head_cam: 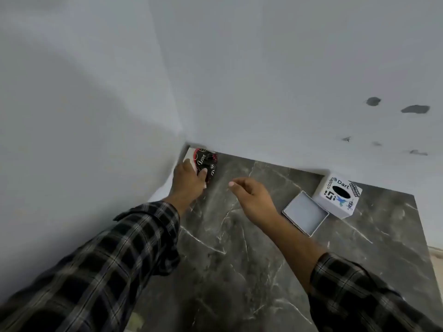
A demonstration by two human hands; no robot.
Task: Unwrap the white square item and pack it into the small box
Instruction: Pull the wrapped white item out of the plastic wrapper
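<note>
Two hands work near the wall corner: the left hand (189,178) presses fingers onto the wrapped white square item (203,162) there, while the right hand (251,196) hovers loosely curled, empty. Pin the item firmly, then peel the wrapping; the small box (305,213) waits open, rightward along the desk (239,259).

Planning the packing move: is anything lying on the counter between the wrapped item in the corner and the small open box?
Nothing visible. The wrapped item sits under the left hand; only the right hand hovers above the bare marble counter toward the small open box.
</note>
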